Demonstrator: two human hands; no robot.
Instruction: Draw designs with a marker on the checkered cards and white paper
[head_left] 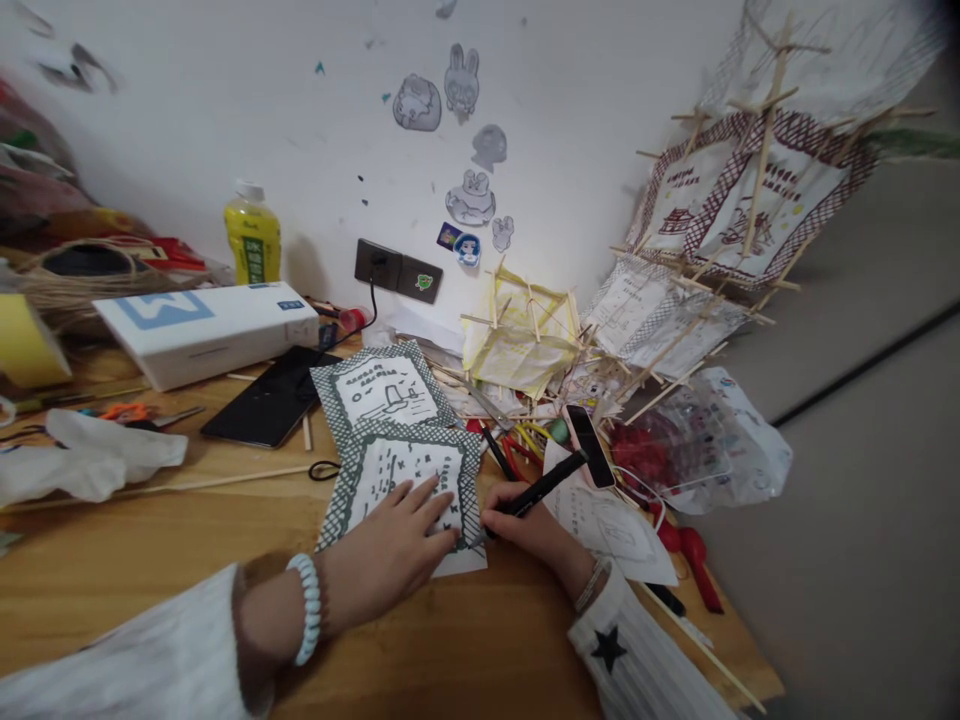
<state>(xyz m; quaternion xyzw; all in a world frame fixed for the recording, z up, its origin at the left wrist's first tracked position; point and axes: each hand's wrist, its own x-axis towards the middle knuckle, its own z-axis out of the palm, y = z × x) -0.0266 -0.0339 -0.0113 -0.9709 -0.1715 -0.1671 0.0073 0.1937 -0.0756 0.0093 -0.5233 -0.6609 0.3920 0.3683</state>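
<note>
My left hand [397, 545] lies flat with its fingers spread on a white sheet of paper [371, 478], which has a dark green cross-hatched border, writing and small marks. In my right hand [525, 525] is a black marker pen [546, 482], its tip down at the sheet's right border. A second bordered drawing [386, 385] with a boat picture lies just behind, partly covered by the first. To the right of my right hand, a paper with a faint pencil sketch [619, 535] rests partly under my wrist.
Paper-and-stick lanterns [525, 330] stand against the wall at the back right. A phone [590, 445], plastic bags [712, 440] and red balloons [694, 555] crowd the right side. On the left are a white box [210, 330], black tablet [266, 400], scissors [169, 418] and yellow bottle [253, 235].
</note>
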